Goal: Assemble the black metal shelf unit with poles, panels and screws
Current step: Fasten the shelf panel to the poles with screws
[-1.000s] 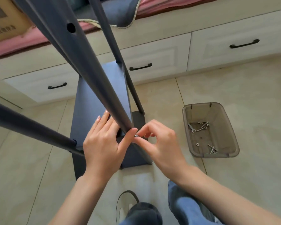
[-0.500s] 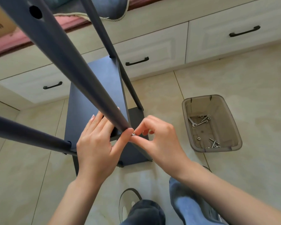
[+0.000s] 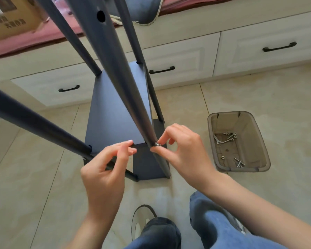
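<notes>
At the near pole [image 3: 126, 97], right hand [image 3: 185, 151] fingers pinching half-hidden screw [image 3: 157, 144], left hand [image 3: 104, 169] loosely curled, empty.

A row of cream drawers [image 3: 187, 56] with black handles [image 3: 279, 47] ran along the far edge of the beige tiled floor [image 3: 258, 97]. Above them lay a pink mattress [image 3: 48, 31], bearing a cardboard box [image 3: 9, 22] at its left end and a grey-blue cushion [image 3: 144, 8] further right.
</notes>
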{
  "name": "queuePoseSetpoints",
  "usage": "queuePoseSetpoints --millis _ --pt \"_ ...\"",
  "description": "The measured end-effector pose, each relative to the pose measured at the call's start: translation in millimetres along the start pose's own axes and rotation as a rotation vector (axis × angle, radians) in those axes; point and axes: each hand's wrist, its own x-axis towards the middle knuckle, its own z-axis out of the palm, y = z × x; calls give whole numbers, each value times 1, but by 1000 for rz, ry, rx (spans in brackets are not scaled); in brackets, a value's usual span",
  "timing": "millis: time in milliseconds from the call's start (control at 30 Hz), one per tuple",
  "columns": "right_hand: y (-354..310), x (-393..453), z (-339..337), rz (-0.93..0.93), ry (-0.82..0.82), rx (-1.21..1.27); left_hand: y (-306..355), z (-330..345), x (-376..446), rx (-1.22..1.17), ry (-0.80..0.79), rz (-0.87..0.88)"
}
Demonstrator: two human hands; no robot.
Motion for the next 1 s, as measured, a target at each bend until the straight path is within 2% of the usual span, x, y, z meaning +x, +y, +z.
queuePoseSetpoints --millis 100,200,267,333,433,600,800,1000 --pt "-2 1 -2 30 -31 5 7 -2 -17 -96 72 -225" --pt "-5 1 -4 59 -51 11 8 4 -18 -235 36 -638" --pt "-6 0 -4 87 -51 28 8 10 -15 -461 -34 -907" --pt "-6 -2 -4 98 -37 31 11 17 -12 -711 -100 -1001" --pt "-7 -5 -3 96 -10 43 14 26 -6 -940 -141 -980" --pt "-9 -4 3 88 45 40 11 41 4 -1044 -75 -957" --pt "-10 27 16 61 70 -13 -5 51 28 -1008 -23 -893" --pt "-1 52 26 52 150 -47 -17 65 53 -971 -42 -835"
